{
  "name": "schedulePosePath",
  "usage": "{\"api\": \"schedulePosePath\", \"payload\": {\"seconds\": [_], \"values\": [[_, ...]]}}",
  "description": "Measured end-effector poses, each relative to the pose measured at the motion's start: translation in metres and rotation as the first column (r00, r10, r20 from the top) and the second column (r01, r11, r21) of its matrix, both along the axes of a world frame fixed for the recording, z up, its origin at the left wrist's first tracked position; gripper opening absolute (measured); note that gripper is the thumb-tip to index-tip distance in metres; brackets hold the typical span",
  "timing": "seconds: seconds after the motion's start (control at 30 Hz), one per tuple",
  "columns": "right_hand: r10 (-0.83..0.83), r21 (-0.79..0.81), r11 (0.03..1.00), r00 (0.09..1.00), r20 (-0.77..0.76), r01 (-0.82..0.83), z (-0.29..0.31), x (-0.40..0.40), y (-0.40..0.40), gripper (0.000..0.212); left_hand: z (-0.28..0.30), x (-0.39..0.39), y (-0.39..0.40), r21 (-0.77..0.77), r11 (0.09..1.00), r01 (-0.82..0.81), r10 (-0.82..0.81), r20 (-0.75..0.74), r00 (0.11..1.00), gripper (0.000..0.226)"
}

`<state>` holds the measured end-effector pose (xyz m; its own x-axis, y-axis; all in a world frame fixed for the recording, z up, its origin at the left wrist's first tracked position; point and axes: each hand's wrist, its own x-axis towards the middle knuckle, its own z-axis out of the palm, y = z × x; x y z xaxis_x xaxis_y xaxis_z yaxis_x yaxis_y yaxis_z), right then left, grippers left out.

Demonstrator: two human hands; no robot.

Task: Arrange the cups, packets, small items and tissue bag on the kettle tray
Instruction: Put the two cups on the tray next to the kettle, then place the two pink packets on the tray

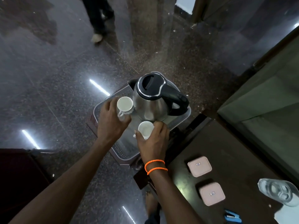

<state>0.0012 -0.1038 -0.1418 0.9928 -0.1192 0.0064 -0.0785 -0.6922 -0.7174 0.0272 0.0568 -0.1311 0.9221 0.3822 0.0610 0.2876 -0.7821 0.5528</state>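
Observation:
A steel kettle (150, 101) with a black lid and handle stands on a grey tray (124, 149) in the head view. My left hand (111, 120) grips a white cup (124, 104) by its handle, just left of the kettle and over the tray. My right hand (153, 141) holds a second white cup (145, 129) by its side, in front of the kettle. Both cups are upright and look empty. Whether their bases touch the tray is hidden by my hands.
The tray rests on a small dark stand above a polished stone floor. To the right a dark table carries two pink lidded boxes (199, 166) (212, 194), a clear glass (278, 191) and a blue item (232, 215). A person's legs (98, 18) stand at the far end.

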Motion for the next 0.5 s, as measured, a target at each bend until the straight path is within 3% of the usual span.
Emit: {"api": "schedulePosePath", "payload": {"seconds": [0.13,0.27,0.37,0.5], "values": [[0.003,-0.025,1.000,0.998,0.059,-0.001,0.004,-0.024,-0.041,0.053,0.008,-0.041,-0.043,0.065,0.998,-0.006,-0.005,0.167,0.986,0.071],[-0.051,-0.079,0.995,0.998,0.048,0.054,-0.007,-0.059,-0.104,0.048,0.004,-0.073,-0.113,0.063,0.977,0.204,-0.213,0.216,0.953,0.064],[-0.079,-0.124,0.989,0.997,0.004,0.079,-0.023,-0.090,-0.156,0.046,-0.006,-0.086,-0.172,0.026,0.900,0.435,-0.436,0.063,0.898,0.068],[-0.116,-0.232,0.968,0.988,-0.099,0.091,-0.053,-0.127,-0.219,0.047,-0.029,-0.084,-0.228,0.001,0.712,0.702,-0.684,-0.224,0.694,0.084]]}}
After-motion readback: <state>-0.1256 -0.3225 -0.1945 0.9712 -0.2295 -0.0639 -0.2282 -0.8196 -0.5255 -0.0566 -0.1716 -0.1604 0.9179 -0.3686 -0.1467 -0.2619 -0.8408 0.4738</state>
